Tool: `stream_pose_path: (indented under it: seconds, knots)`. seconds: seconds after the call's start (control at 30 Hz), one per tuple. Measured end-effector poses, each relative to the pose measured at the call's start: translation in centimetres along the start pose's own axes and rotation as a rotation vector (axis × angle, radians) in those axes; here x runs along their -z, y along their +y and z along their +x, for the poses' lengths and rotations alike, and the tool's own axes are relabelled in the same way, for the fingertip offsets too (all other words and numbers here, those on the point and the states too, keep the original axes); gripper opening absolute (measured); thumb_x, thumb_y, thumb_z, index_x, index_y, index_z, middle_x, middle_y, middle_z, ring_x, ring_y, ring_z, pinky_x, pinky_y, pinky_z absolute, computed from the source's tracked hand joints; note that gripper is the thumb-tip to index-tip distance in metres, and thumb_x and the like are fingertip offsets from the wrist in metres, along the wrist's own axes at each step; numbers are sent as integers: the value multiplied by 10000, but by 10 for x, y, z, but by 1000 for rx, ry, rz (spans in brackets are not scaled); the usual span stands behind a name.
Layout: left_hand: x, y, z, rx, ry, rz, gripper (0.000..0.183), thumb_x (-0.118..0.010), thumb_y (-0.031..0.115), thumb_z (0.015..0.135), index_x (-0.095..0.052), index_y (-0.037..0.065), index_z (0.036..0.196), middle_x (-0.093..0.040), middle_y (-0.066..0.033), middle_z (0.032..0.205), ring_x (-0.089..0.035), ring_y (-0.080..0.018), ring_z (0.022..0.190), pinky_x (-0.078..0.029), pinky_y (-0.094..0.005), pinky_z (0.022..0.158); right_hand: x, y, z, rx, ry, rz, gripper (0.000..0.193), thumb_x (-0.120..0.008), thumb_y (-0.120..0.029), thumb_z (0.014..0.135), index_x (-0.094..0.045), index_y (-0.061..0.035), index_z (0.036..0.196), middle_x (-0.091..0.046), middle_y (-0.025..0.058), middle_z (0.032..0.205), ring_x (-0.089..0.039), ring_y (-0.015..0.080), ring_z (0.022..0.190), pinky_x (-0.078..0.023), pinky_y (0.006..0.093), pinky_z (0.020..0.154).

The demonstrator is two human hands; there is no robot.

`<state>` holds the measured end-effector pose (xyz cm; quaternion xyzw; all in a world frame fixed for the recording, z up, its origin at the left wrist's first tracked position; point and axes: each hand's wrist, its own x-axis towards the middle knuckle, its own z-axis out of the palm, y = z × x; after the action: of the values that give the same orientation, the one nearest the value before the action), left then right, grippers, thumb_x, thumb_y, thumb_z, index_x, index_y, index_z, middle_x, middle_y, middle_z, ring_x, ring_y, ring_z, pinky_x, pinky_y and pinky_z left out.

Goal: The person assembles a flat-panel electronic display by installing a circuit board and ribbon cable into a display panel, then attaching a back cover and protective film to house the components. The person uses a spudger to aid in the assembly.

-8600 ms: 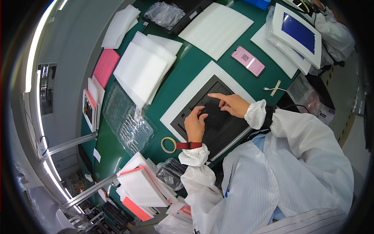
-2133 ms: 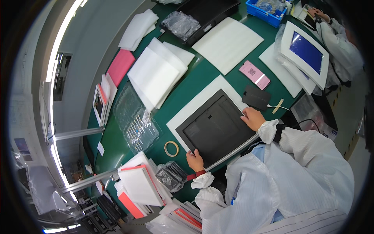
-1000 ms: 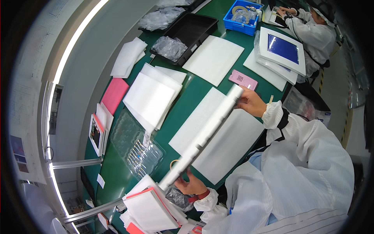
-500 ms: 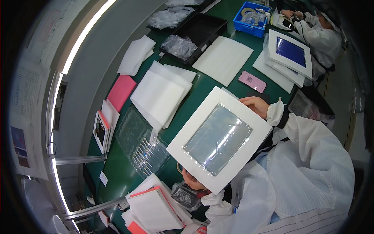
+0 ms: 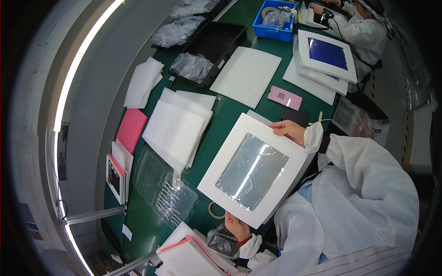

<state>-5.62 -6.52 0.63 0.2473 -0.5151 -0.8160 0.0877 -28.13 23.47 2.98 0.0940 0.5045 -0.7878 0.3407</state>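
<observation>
A white rectangular frame [image 5: 221, 154] with a glossy grey, film-covered panel [image 5: 253, 172] in its middle is held slantwise in front of me. My right hand [image 5: 290, 130] grips its far right edge, thumb on the top face and some fingers hidden. At the near left edge, my left hand [image 5: 236, 227] is closed on the frame's border, its fingers partly beneath. A tan tape ring [image 5: 215, 210] lies close to the left hand. Beside that wrist is a dark object in clear plastic wrapping [image 5: 223, 240].
White foam sheets [image 5: 172, 126] and a clear tray of thin parts [image 5: 168, 198] lie left. Further back are a pink phone [image 5: 285, 98], a black tray [image 5: 221, 37], a blue bin [image 5: 275, 27] and stacked white frames [image 5: 327, 55]. Another person [image 5: 363, 34] works at the far right.
The frame has turned and tipped slightly in my hands. More of my left hand and the tape ring now shows. The whole view has shifted a little.
</observation>
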Motion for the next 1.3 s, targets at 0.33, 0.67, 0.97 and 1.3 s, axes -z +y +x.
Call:
stream_pose_path:
  seconds: [0.33,0.67,0.97,1.3]
  knots:
    - [-53,22,9,128,-31,-31,357,-436,85,919,-384,-52,1244,-554,-100,1096,-562,-162,939,-466,-283,816,21,-21,19,63,123,-214,345,-472,-134,894,-481,-15,1217,-562,84,1097,-550,140,956,-449,258,830]
    - [-189,12,112,231,-14,50,361,-441,87,917,-405,-36,1255,-554,-70,1098,-559,-135,894,-464,-249,779,106,-157,98,6,210,-465,339,-432,-179,909,-490,-52,1217,-548,98,1140,-543,188,988,-422,278,865]
    - [-267,-24,243,234,61,137,349,-450,73,909,-430,-20,1245,-542,-55,1134,-540,-130,938,-447,-261,798,174,-225,203,62,275,-745,383,-459,-66,792,-567,-56,1159,-521,143,1216,-523,267,1065,-387,287,920]
    - [-289,-55,301,292,103,200,312,-431,55,910,-447,-27,1211,-548,-78,1113,-552,-175,931,-448,-298,843,206,-228,259,103,348,-937,422,-510,-110,791,-503,-54,1209,-498,152,1224,-489,258,1103,-365,297,946]
